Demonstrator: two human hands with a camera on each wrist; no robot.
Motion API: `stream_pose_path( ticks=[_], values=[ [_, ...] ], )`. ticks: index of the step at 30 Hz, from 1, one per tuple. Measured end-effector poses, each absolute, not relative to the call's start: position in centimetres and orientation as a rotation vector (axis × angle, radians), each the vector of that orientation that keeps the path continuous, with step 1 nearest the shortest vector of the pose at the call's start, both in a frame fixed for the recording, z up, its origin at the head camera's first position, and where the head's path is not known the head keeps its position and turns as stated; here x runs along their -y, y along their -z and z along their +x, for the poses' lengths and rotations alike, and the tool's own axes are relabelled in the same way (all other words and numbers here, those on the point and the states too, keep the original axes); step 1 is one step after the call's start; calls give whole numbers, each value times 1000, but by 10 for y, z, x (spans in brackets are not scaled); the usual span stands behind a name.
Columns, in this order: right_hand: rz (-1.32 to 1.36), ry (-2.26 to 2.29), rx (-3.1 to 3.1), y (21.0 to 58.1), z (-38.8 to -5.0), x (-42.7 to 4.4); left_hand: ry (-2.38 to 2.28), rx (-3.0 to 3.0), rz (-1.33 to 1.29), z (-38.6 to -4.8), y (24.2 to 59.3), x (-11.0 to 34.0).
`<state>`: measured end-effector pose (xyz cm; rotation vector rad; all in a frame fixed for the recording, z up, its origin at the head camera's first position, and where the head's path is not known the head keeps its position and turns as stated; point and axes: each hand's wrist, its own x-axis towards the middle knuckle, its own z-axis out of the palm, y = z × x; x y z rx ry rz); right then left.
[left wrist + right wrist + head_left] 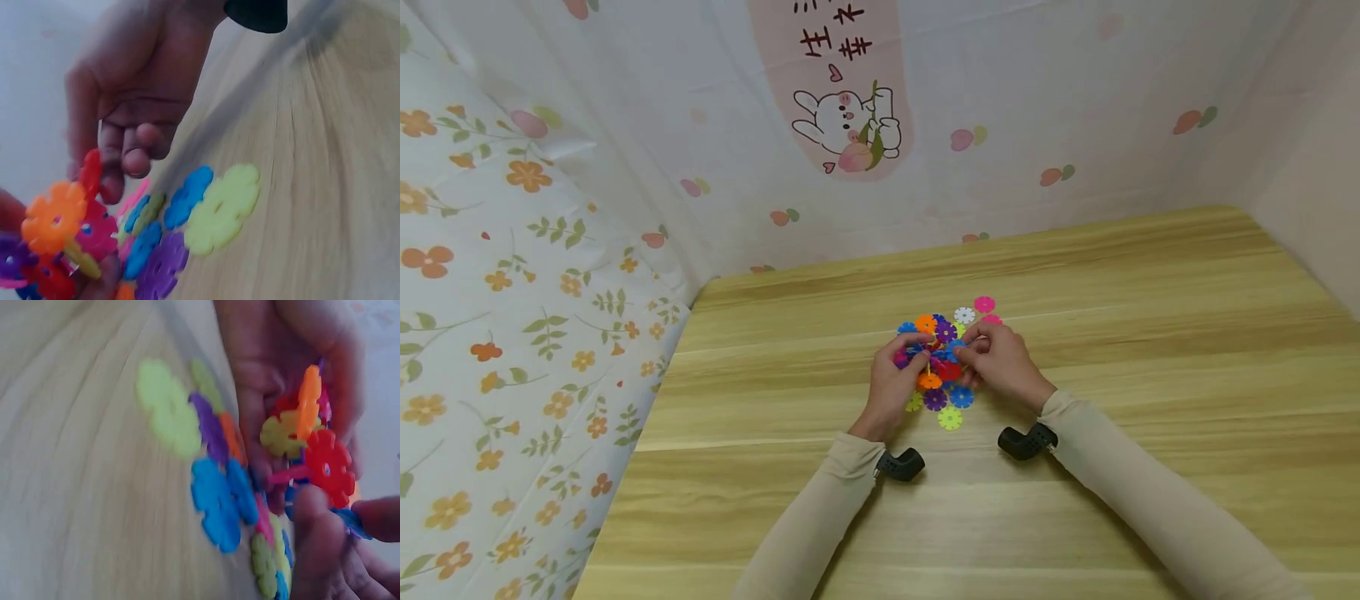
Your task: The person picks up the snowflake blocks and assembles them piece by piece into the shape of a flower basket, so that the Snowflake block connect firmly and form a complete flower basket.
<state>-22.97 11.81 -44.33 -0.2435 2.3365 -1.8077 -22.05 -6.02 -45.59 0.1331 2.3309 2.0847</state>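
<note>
A cluster of notched, flower-shaped plastic discs [328, 469], slotted together in red, orange, yellow, pink and other colours, is held up off the table by my left hand [891, 387]. Its thumb and fingers grip the cluster from the left. On the other side, my right hand [1006, 360] pinches a blue disc [353, 522] between thumb and finger, against the cluster's edge. Whether that disc is slotted in cannot be seen. The orange disc [56, 219] of the cluster shows plainly in the left wrist view. Fingers hide part of the cluster.
Loose discs lie on the wood-grain table [1112, 467] around the hands: a yellow-green disc [950, 417] and a blue disc [961, 397] nearer me, a white disc [965, 315] and a pink disc [984, 304] beyond. A patterned cloth [1000, 83] hangs behind the table.
</note>
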Motion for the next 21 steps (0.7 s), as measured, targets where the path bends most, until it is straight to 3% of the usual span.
stream_pose_path(
  ticks=[13, 21],
  values=[
    [-225, 1777, -2557, 431, -238, -132, -2298, -1721, 375, -227, 447, 75],
    [-319, 1706, -2921, 423, -247, -139, -2344, -1590, 273, -223, 446, 82]
  ],
)
